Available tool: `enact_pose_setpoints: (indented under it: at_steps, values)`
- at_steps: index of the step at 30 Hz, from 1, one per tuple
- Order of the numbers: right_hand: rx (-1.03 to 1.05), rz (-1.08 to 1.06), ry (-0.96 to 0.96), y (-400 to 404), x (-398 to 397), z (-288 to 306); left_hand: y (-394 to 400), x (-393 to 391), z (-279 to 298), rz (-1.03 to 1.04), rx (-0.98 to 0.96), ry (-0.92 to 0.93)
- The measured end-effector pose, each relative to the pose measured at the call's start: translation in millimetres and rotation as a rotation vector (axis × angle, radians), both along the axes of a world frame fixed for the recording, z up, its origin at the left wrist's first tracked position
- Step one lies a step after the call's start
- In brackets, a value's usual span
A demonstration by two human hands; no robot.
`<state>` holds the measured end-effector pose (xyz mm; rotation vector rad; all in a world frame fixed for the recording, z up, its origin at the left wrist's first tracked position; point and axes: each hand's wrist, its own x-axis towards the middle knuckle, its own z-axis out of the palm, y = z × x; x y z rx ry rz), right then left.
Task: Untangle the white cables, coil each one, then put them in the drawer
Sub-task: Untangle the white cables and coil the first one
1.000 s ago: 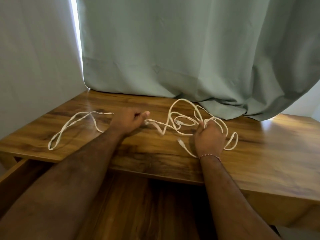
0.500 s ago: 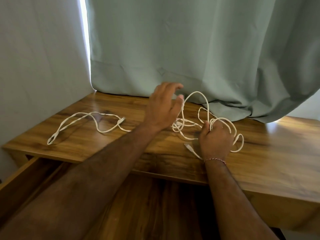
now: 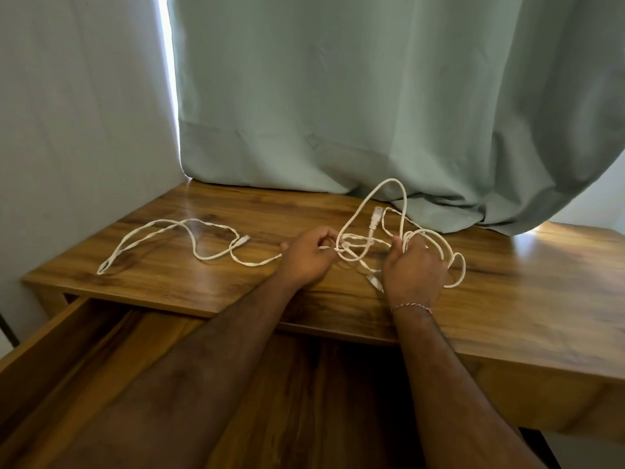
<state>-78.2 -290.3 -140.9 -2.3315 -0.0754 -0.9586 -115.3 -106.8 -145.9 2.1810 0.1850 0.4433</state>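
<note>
White cables [image 3: 189,231] trail across the desk [image 3: 541,299] left of your left hand [image 3: 306,257], which pinches a strand; the tangle sits between it and your right hand [image 3: 414,269], clenched around several loops.

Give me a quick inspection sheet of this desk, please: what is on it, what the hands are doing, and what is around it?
Surface: wooden desk, glossy, with window glare.
Job's things: white cables in a tangle on the desk; drawer pulled open beneath the front edge, no cable in the part that shows.
Clutter: nothing seen.
Grips: left hand pinches strands at the tangle; right hand is closed on a bunch of loops.
Cables: one stretch trails left, loose and uncoiled; one plug stands up in the tangle.
Surroundings: green curtain behind, its hem resting on the desk; pale wall at left.
</note>
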Motion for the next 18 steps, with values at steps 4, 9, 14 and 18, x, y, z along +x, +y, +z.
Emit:
enact_pose_setpoints:
  at_steps: [4, 9, 14, 18]
  values:
    - [-0.065, 0.006, 0.010, 3.2, 3.5, -2.8, 4.3, -7.3, 15.9, -0.190, -0.266, 0.054]
    - [-0.141, -0.006, 0.036, 5.9, 4.7, -3.1, 8.6, 0.9, 27.4, -0.117, 0.050, -0.008]
    - [-0.178, -0.010, 0.056, 4.8, 6.3, -5.0, 12.6, 23.2, 64.3, -0.095, -0.529, -0.290]
    - [-0.163, 0.002, 0.068, 4.2, 8.2, -5.2, 28.8, 23.0, 82.6, -0.181, -0.071, -0.340]
